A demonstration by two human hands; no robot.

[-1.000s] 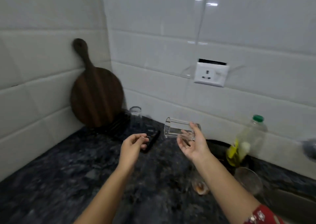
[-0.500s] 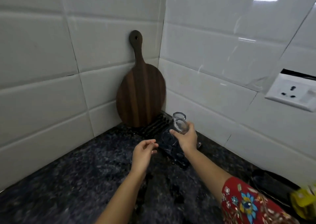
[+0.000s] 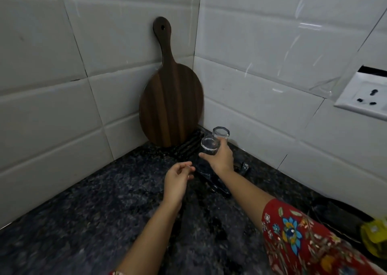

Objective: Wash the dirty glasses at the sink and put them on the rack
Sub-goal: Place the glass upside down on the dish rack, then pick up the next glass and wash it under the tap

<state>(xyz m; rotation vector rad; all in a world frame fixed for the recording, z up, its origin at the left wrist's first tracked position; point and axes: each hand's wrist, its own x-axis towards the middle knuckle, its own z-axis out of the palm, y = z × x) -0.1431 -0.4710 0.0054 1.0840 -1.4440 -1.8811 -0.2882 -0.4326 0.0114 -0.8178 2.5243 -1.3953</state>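
My right hand (image 3: 221,158) grips a clear glass (image 3: 209,146), held upside down just over the black slatted rack (image 3: 188,146) in the corner of the counter. A second clear glass (image 3: 221,132) stands upside down on the rack right behind it, near the right wall. My left hand (image 3: 177,179) hovers over the counter just left of the rack, fingers loosely curled and holding nothing. Whether the held glass touches the rack is hidden by my hand.
A dark wooden paddle board (image 3: 170,105) leans in the tiled corner behind the rack. A white wall socket (image 3: 365,96) is on the right wall. A dark dish (image 3: 339,218) and a yellow-green bottle (image 3: 376,238) sit at the far right on the dark granite counter (image 3: 83,222).
My right hand has carried the glass from near the sink to the rack, turned it upside down and lowered it beside the other glass. My view swung left to the corner.
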